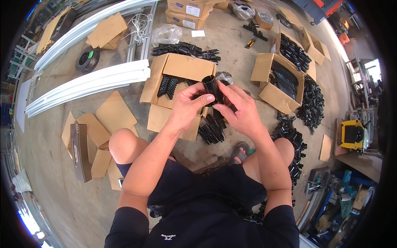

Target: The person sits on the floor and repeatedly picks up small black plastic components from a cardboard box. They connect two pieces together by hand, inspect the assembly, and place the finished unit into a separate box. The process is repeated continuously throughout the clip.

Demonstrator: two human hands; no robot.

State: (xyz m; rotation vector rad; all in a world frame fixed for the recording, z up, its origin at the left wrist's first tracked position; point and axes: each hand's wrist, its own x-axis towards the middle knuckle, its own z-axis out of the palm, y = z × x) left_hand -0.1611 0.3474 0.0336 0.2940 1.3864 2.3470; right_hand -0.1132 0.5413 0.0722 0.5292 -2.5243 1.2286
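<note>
Between my two hands is a black tube-shaped part, its open end facing up. My left hand grips it from the left, thumb across its side. From the right, the thumb and fingers of my right hand close round the same part; its lower end is hidden by my fingers. Beneath and behind my hands stands an open cardboard box with rows of black parts inside. A loose heap of black pieces lies on the floor just below my hands.
At the right, another open carton holds stacked black parts, with a large pile beside it. Long white metal profiles lie at the left, near a black coil. Cardboard pieces and a yellow-framed item flank me.
</note>
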